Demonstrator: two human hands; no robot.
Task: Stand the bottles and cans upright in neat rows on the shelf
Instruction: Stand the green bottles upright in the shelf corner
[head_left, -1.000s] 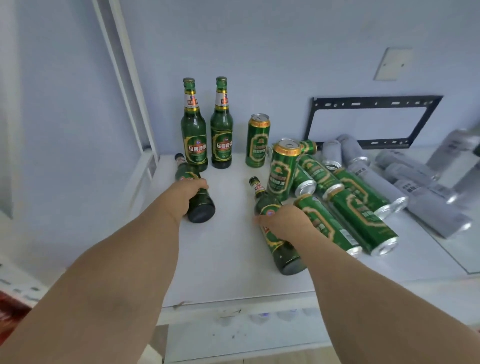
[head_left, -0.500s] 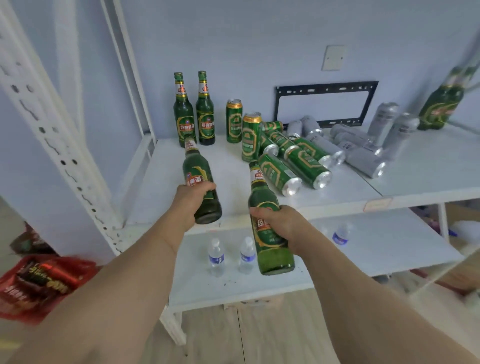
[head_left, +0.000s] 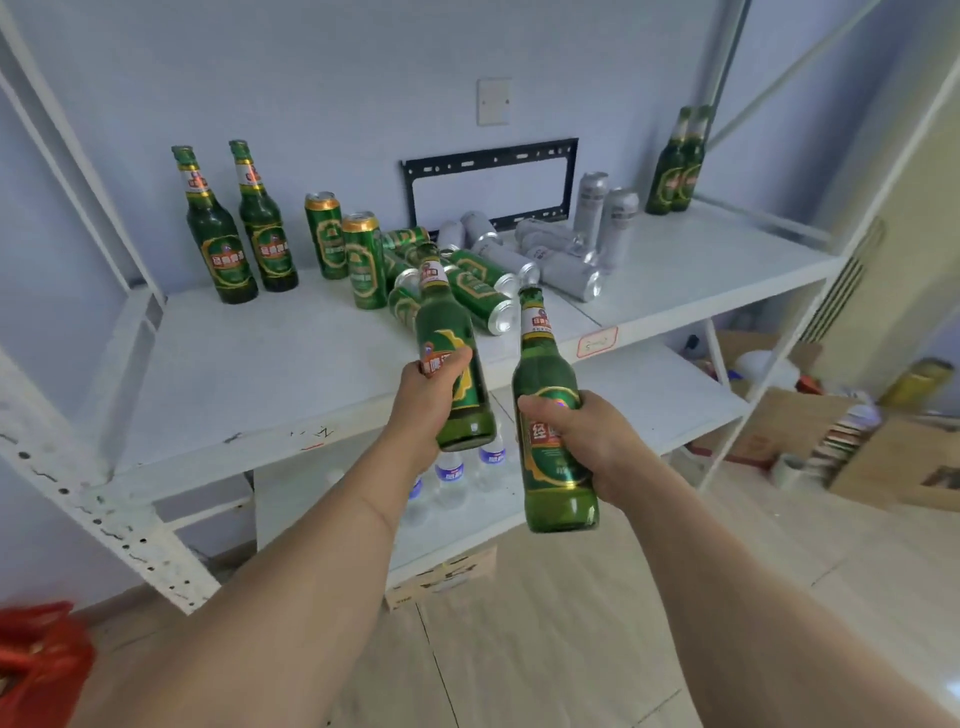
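The left hand (head_left: 434, 397) is gripping one green bottle (head_left: 453, 364) around its lower body, neck tipped up and away, and the right hand (head_left: 582, 441) is wrapping its fingers round the label of a second green bottle (head_left: 550, 415), which is sitting nearly upright; both are hanging in the air in front of the shelf (head_left: 270, 364), off its surface. Taking the two standing bottles (head_left: 236, 234) at the shelf's back left as the landmark, the sensible step, as I judge it, is setting each held bottle down flat on its base just in front of or beside that pair, extending the row, and releasing only once the base is sitting square. To the right of the landmark two green cans (head_left: 345, 249) are standing, and beyond them a heap of fallen green cans (head_left: 467, 291) and silver cans (head_left: 550, 260) is lying, so swinging wide that way is risking a knock. In front of the landmark bare shelf is running to the front lip, which the bases are needing to pass above, while the slanted upright (head_left: 98, 171) is closing the landmark's left.
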